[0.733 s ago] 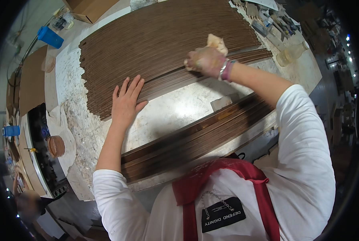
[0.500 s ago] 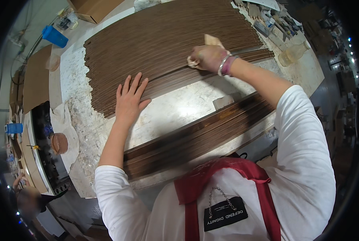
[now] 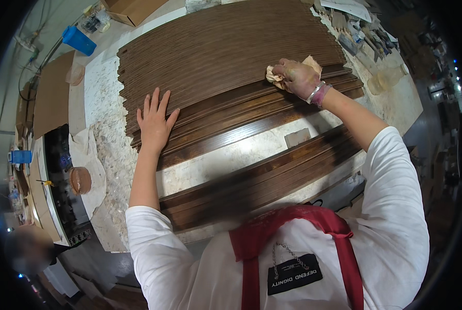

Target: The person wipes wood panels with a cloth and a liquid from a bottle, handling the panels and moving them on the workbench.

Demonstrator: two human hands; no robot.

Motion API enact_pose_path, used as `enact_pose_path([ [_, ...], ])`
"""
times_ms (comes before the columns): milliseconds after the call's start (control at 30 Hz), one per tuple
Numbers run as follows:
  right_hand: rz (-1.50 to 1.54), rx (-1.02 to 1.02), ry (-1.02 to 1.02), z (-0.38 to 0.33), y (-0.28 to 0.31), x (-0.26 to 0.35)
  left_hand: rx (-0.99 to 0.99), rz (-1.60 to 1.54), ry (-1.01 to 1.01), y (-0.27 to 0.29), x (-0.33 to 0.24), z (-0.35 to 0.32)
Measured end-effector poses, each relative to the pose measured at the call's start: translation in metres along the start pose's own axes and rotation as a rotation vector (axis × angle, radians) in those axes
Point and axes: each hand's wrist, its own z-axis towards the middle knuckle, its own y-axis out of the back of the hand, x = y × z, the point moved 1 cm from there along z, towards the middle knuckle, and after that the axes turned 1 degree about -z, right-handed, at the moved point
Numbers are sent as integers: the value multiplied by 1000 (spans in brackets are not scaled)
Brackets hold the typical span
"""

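A wide row of brown wooden moulding strips [image 3: 215, 49] lies side by side across the worktable. Its nearest strips [image 3: 231, 121] look darker and glossier than the dull ones behind them. My left hand [image 3: 156, 124] rests flat near the left end of these strips, fingers spread. Toward their right end, my right hand [image 3: 295, 77] is closed around a crumpled beige cloth [image 3: 311, 64] and bears on the strips; its fingertips are partly hidden. Closer to my body lies a separate bundle of dark wooden strips [image 3: 262, 175], partly in shadow.
The stained white worktable [image 3: 189, 178] shows between the two groups. A small greyish block [image 3: 297, 138] sits there. Brushes and tools [image 3: 363, 39] crowd the far right, near a clear plastic bottle [image 3: 386, 79]. A blue cup [image 3: 79, 41] stands far left; a round brown container [image 3: 79, 180] sits left.
My right hand has moved right along the strips with the cloth. My left hand has shifted left. The nearest strips, dull greyish brown before, now show dark glossy faces spread closer to me.
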Motion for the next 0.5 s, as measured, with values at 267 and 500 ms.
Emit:
enact_pose_path([
  [267,157,-60,407,75,-67,99,49,-12,-9,-4,-4,10],
  [500,1,60,435,42,-36,32,21,23,11,-3,-2,4],
])
